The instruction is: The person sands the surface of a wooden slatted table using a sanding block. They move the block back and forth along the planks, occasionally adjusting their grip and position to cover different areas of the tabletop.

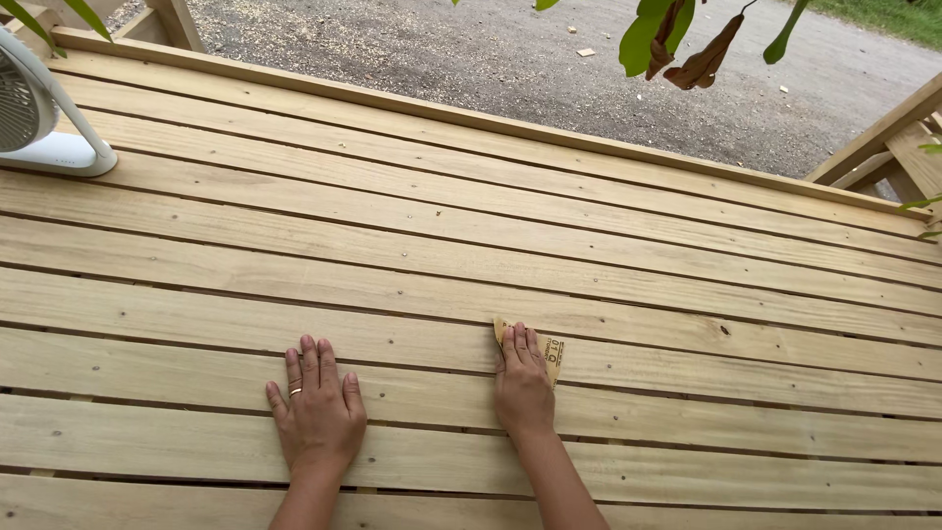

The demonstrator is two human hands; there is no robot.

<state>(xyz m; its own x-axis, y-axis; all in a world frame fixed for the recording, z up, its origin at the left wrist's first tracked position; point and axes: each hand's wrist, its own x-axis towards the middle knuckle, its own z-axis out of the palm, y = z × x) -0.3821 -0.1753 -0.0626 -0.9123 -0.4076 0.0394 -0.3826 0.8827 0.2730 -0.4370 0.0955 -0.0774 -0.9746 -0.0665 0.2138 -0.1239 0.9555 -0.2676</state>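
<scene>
**Sandpaper Pressed Flat on the Wooden Boards**

A small piece of sandpaper point(549, 353) is pressed down under the fingers of the right hand point(522, 388). The fingers are held close together and flat, and only the edges of the paper can be seen past the fingertips. The left hand point(316, 412) is laid flat beside it, fingers a little spread, with nothing held. A ring point(294, 392) is worn on it.

Skin could be scraped or a splinter picked up if the paper slipped out from under the fingers. The paper could also be caught in a gap between boards.

The wooden deck point(491, 236) is pale, with screws and dark gaps. A white fan point(44, 128) is seen far ahead of the left hand. Gravel ground point(471, 59) and green leaves point(653, 29) are seen beyond the deck.
</scene>
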